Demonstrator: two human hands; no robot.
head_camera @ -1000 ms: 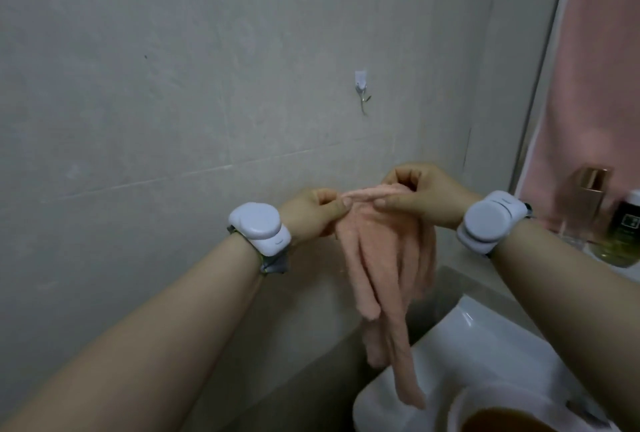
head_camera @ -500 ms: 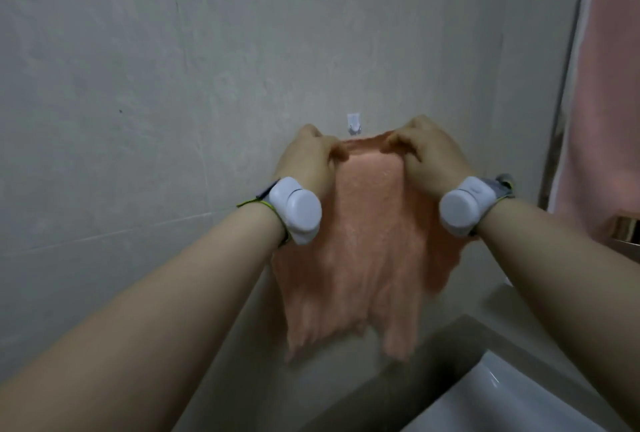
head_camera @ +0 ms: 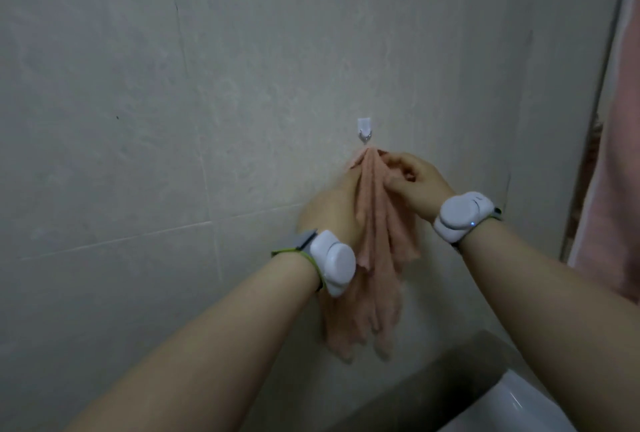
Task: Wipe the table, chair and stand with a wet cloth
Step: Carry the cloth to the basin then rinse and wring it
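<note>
Nearest, one white basin rim (head_camera: 519,407) at lower right. Two wrist bands (head_camera: 332,267), one per forearm. Right hand (head_camera: 414,182): its grip pinches the cloth (head_camera: 377,258) near the top. Left hand (head_camera: 332,209): blurred, fingers hidden behind the folds, so its grip cannot be told. One cloth, spread flat between both hands half a second ago, now hangs bunched with its top touching the single wall hook (head_camera: 364,131). Judged: it is being hung up. Table, chair and stand are not in view.
</note>
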